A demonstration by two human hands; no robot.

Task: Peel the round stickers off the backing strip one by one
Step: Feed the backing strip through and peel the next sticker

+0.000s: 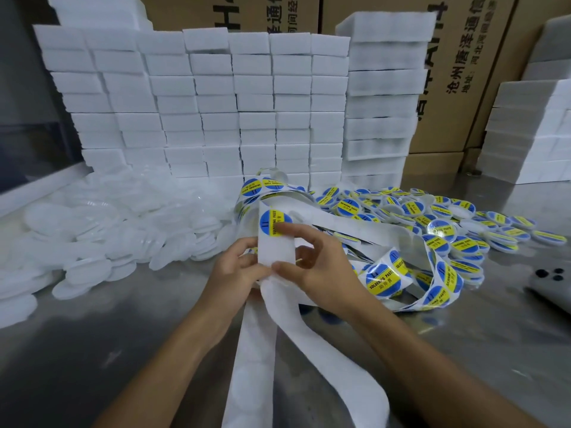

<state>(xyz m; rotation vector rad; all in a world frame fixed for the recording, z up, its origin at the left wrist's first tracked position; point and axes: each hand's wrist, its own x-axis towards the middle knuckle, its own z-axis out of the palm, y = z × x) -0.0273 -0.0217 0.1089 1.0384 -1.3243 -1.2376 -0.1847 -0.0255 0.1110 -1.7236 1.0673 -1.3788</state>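
Note:
A white backing strip (273,251) rises in front of me, and its bare tail (256,350) hangs down over the table edge. One round blue sticker with a yellow band (273,222) sits near the strip's top. My left hand (234,267) grips the strip's left edge from behind. My right hand (312,264) pinches the strip with the thumb low on its face, and its fingertips touch the sticker's right edge. More of the strip with stickers (432,282) loops away to the right.
A heap of round lids bearing stickers (432,217) lies at the right. Plain white round lids (102,230) are piled at the left. White foam blocks (216,103) are stacked behind, with cardboard boxes (457,57) beyond. A phone (553,285) lies at the right edge of the steel table (92,350).

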